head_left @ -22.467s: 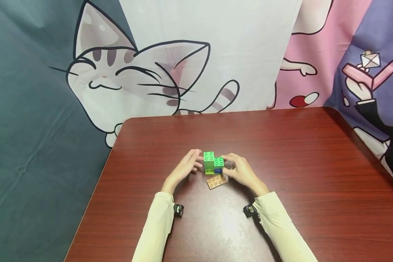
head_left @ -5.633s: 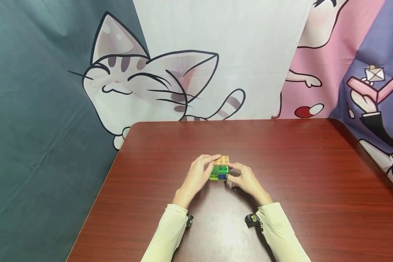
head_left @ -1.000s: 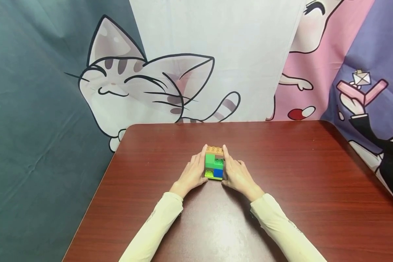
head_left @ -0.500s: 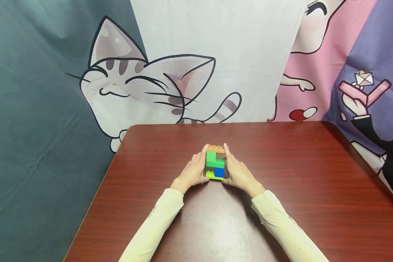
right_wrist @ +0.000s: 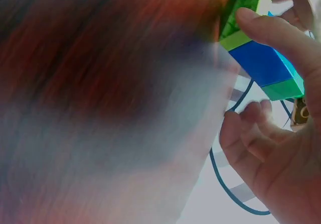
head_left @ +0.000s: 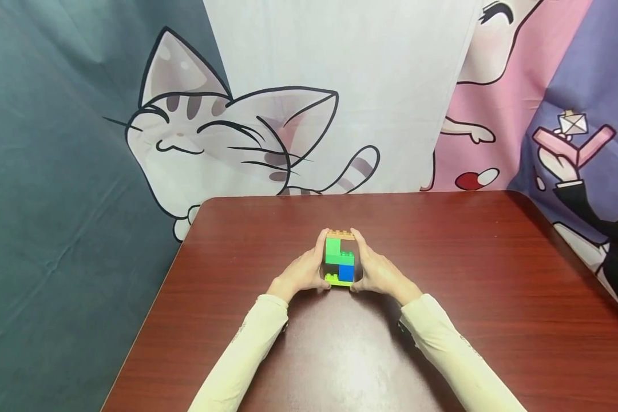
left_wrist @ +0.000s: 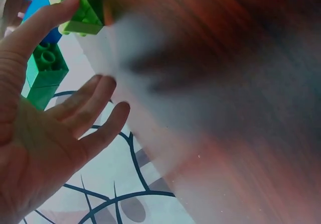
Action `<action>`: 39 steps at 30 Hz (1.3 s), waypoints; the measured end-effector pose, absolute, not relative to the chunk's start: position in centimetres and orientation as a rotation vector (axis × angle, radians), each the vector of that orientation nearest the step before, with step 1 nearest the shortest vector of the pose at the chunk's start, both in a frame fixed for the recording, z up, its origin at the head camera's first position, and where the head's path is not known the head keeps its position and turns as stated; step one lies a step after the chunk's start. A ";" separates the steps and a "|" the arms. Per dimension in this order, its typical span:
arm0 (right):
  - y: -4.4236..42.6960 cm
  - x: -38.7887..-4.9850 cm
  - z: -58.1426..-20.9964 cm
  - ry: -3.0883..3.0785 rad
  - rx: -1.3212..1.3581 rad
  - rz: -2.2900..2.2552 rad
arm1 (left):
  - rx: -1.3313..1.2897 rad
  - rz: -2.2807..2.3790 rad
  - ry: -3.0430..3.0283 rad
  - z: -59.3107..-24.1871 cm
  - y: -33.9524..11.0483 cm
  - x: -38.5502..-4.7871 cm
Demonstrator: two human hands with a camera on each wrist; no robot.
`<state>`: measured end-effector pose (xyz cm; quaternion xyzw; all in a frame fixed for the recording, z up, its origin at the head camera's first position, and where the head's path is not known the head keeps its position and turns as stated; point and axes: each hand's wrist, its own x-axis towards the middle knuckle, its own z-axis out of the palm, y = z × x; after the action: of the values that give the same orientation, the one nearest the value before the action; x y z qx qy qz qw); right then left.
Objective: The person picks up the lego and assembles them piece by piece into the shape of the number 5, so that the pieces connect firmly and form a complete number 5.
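Observation:
Between my hands stands a stack of toy building bricks. At its bottom is a lime plate (head_left: 339,282), with a blue brick (head_left: 346,273) on its right half. Green bricks (head_left: 333,247) form a step above that, under a tan plate (head_left: 340,235). My left hand (head_left: 302,271) grips the left side, thumb low and index finger high. Mirroring it, my right hand (head_left: 382,274) grips the right side. In the wrist views the left thumb (left_wrist: 37,30) and right thumb (right_wrist: 281,33) touch the lime plate, whose hollow underside shows.
The reddish-brown wooden table (head_left: 443,257) has rounded far corners and reflects light near its front. Behind it hangs a cloth backdrop (head_left: 391,86) printed with a cartoon cat (head_left: 195,126).
The tan plate lay on the table at first; later it sits on top, under my left fingers. Within the last second the stack tips so its front faces me more squarely.

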<state>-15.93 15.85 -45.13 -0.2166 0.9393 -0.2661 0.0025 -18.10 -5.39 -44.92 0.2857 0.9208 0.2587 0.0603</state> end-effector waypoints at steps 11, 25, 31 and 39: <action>16.4 -16.4 -44.8 2.744 -0.702 -0.927 | 0.810 0.791 2.623 -44.3 -5.5 -18.0; 17.1 -16.1 -44.9 2.503 -0.708 -0.978 | 0.821 0.738 2.489 -44.3 -5.7 -18.1; 17.3 -16.1 -45.0 2.412 -0.633 -0.981 | 0.776 0.730 2.439 -44.5 -5.7 -18.1; 17.2 -16.3 -45.0 2.262 -0.634 -1.076 | 0.718 0.713 2.420 -44.5 -5.8 -18.0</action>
<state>-16.29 17.18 -44.96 -0.2358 0.8416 -0.4004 0.2754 -17.99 -5.84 -44.52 0.2646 0.8917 0.2629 0.2564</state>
